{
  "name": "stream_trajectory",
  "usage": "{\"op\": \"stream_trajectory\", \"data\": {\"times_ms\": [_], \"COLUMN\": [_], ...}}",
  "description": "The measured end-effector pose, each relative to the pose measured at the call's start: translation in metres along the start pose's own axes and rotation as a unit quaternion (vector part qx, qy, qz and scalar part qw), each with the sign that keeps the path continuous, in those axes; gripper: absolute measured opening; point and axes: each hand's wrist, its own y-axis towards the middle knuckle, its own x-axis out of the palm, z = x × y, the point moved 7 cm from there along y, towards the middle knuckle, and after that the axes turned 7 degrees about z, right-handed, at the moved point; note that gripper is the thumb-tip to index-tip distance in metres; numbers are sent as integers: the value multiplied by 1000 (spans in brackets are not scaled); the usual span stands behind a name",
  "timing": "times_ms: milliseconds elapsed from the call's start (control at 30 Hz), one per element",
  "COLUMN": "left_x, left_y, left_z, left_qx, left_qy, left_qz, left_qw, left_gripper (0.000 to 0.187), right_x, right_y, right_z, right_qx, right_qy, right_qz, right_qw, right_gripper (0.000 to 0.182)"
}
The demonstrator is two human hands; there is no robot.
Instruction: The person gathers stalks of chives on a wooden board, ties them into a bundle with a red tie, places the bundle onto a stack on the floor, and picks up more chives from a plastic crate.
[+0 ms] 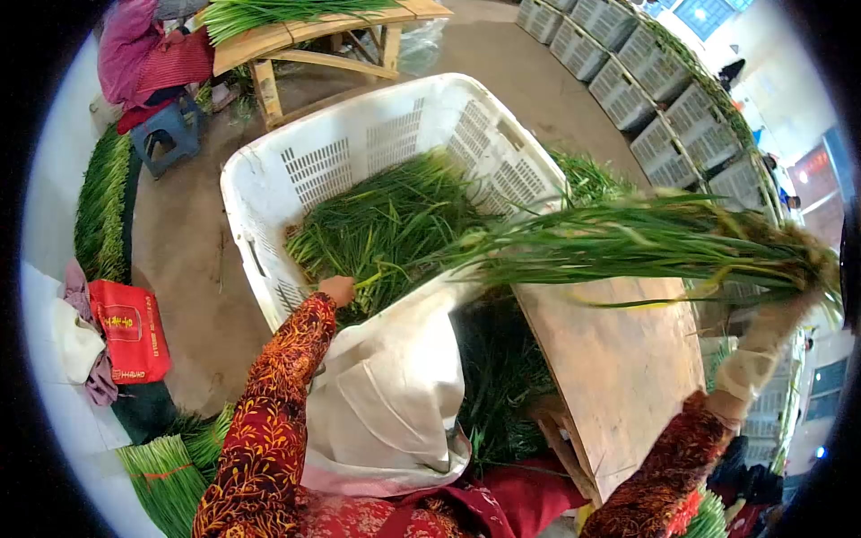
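Note:
A large white plastic basket stands in front of me, with a heap of long green stalks inside. My left hand is at the basket's near rim, by a yellowish-green blade; its fingers are too small and turned away to make out. On the right, my right hand is raised and closed round the root end of a long bunch of green stalks. The bunch stretches leftward over a wooden board, its leaf tips reaching the basket. White cloth hangs below the near rim.
A wooden table holds green stalks at the top, beside a seated person on a blue stool. A red bag lies left. Stacked crates line the right. A tied bundle sits lower left.

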Motion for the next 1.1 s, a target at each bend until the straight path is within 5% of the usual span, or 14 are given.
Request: {"op": "stream_trajectory", "data": {"times_ms": [100,267,367,400,433,467,500,600,733,833,967,1033,1100], "left_x": [16,3,32,10,88,44,23,15,-60,-69,-58,-60,-55], "left_y": [10,-4,3,-21,16,-14,-23,5,55,85,126,147,175], "left_z": [-7,12,10,26,-8,14,23,-8,-35,-57,-45,-23,-15], "left_qx": [-5,3,37,45,90,75,78,87,16,-53,-28,2,7], "left_qy": [22,48,-1,15,5,85,125,52,72,-48,-97,-83,-94], "left_qz": [-9,-56,-69,-164,-114,-245,-202,-310,-21,110,221,271,258], "left_qw": [1000,997,997,985,989,963,968,945,997,991,970,959,962], "left_gripper": [29,24,44,66,85,93,100,94,54,50,62,67,69], "right_x": [13,106,98,87,74,75,78,84,78,62,70,63,48], "right_y": [-14,-110,-185,-195,-203,-203,-199,-197,-176,-167,-174,-189,-195], "right_z": [-86,19,120,133,146,139,135,105,98,94,137,165,181], "right_qx": [-231,-174,-198,-111,-21,-57,-28,25,88,113,50,130,32], "right_qy": [-262,-503,-610,-595,-577,-581,-611,-624,-609,-648,-664,-641,-603], "right_qz": [108,-389,-541,-532,-520,-546,-549,-512,-492,-357,-434,-418,-364], "right_qw": [931,752,544,591,630,601,570,589,616,663,607,630,709], "right_gripper": [27,7,26,33,39,51,53,50,57,58,56,52,46]}}
